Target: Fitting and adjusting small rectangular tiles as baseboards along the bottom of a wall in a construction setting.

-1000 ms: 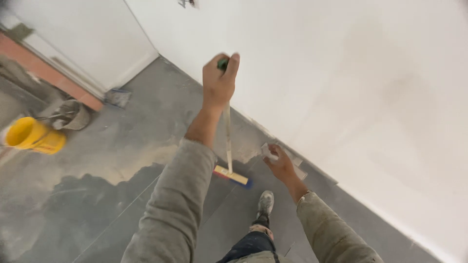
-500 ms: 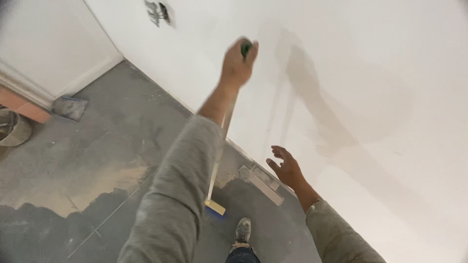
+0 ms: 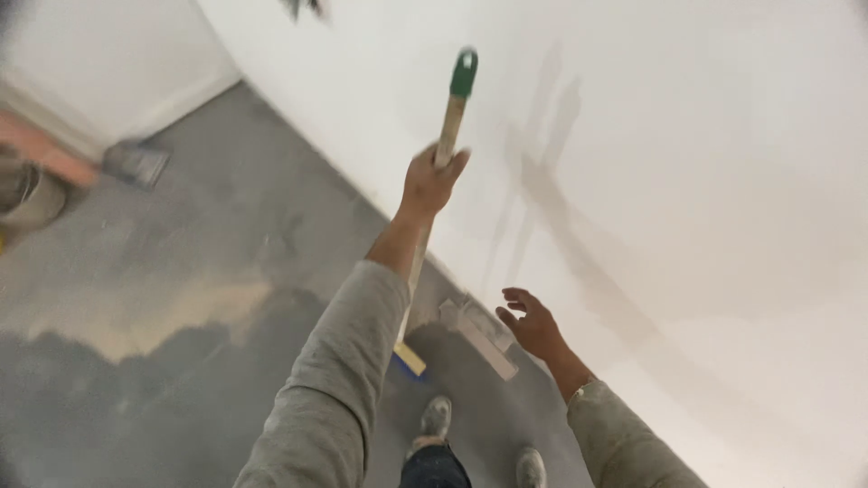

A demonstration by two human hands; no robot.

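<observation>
My left hand (image 3: 431, 181) is closed around the wooden handle of a broom (image 3: 449, 122), a little below its green tip. The handle slants down to the yellow-edged broom head (image 3: 409, 360), which rests on the grey floor (image 3: 226, 235) by the wall's foot. My right hand (image 3: 532, 321) hovers with its fingers spread and holds nothing. It is just right of a pale flat strip (image 3: 479, 336) lying along the base of the white wall (image 3: 687, 181). Both arms wear grey sleeves.
My two shoes (image 3: 436, 417) stand behind the broom head. A tan patch of dust (image 3: 136, 312) covers the floor at left. A grey dustpan-like object (image 3: 136, 161) lies near the far corner, and a blurred bucket (image 3: 27, 194) sits at the left edge.
My left hand has slid down the handle, so the green tip now shows above it. My right hand has opened and lifted off the pale strip. The view has swung left.
</observation>
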